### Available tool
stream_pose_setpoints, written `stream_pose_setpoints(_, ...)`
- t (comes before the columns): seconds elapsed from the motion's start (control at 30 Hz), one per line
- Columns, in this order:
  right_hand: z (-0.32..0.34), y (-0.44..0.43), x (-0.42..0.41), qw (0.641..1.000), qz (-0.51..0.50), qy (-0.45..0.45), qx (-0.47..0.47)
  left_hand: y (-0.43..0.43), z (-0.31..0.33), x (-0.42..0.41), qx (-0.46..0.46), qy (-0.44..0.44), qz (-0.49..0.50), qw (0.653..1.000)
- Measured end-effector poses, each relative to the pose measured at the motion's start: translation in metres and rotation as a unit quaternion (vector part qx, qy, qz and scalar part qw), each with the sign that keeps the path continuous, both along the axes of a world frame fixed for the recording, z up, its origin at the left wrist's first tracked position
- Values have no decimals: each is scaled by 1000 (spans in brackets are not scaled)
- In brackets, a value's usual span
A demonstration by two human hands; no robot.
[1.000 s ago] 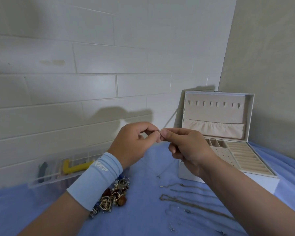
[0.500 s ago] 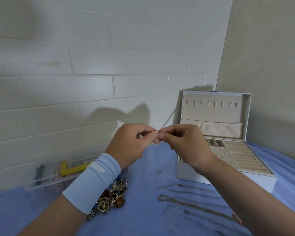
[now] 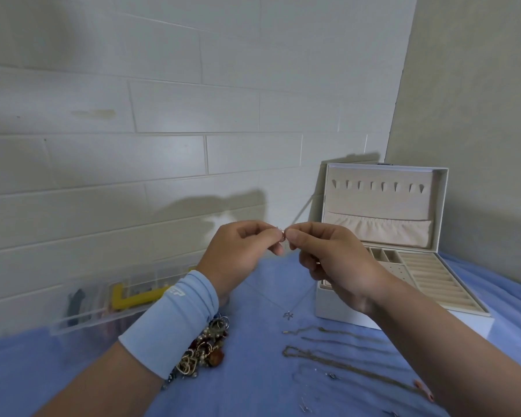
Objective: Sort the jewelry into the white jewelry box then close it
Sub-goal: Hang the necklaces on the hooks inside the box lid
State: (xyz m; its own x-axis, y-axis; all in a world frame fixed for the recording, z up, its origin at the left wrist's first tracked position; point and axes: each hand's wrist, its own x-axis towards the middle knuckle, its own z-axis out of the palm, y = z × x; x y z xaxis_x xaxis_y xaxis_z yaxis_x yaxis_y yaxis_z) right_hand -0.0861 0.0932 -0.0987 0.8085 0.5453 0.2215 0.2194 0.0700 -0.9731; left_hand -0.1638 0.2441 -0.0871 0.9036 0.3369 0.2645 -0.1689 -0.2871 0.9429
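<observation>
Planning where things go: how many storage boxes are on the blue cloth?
2: the open white jewelry box at right; a clear plastic organizer at far left.

Clear plastic organizer (image 3: 97, 296) on blue cloth (image 3: 253, 392), against brick wall (image 3: 163, 109)

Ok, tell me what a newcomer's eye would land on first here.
First, the two hands meeting mid-frame: the left hand and right hand pinch the top of a thin necklace, its pendant hanging down toward the blue cloth. Next, the white jewelry box standing open at the right, and the tangled heap of jewelry by the left wrist.
</observation>
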Motion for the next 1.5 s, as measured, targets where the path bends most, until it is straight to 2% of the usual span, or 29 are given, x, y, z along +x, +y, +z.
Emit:
stream_pose_setpoints(0.13, 0, 0, -1, 998, -32, -57, -14, 1, -2, 3, -100, 69, -39, 992)
stream_pose_setpoints(0.23, -2, 0, 1, 992, -64, -106, -13, 3, -6, 7, -218, 96, -86, 967)
stream_pose_setpoints(0.3, -3, 0, 2, 982, -87, -164, -31, 5, -6, 7, -263, 102, -101, 954)
stream_pose_setpoints(0.67, -3, -5, 9, 979, -49, -196, -17, 9, -2, 4, -194, 145, -150, 959)
stream_pose_setpoints(0.77, -3, -8, 12, 979, -45, -199, -21, 10, 1, 3, -200, 152, -162, 954)
stream_pose_setpoints(0.93, -5, -5, 11, 964, -64, -255, -39, 9, 2, 2, -221, 161, -174, 946)
stream_pose_setpoints(1.07, -4, -6, 10, 968, -42, -241, -54, 8, 1, 3, -228, 158, -175, 945)
stream_pose_setpoints(1.3, -5, -4, 12, 982, -17, -189, -5, 9, 1, 3, -218, 149, -162, 951)
stream_pose_setpoints(1.43, -4, -9, 16, 971, -31, -232, -46, 12, 2, 3, -204, 147, -162, 954)
stream_pose_setpoints(1.5, -2, -10, 14, 952, -52, -290, -79, 15, 3, 3, -192, 162, -167, 953)
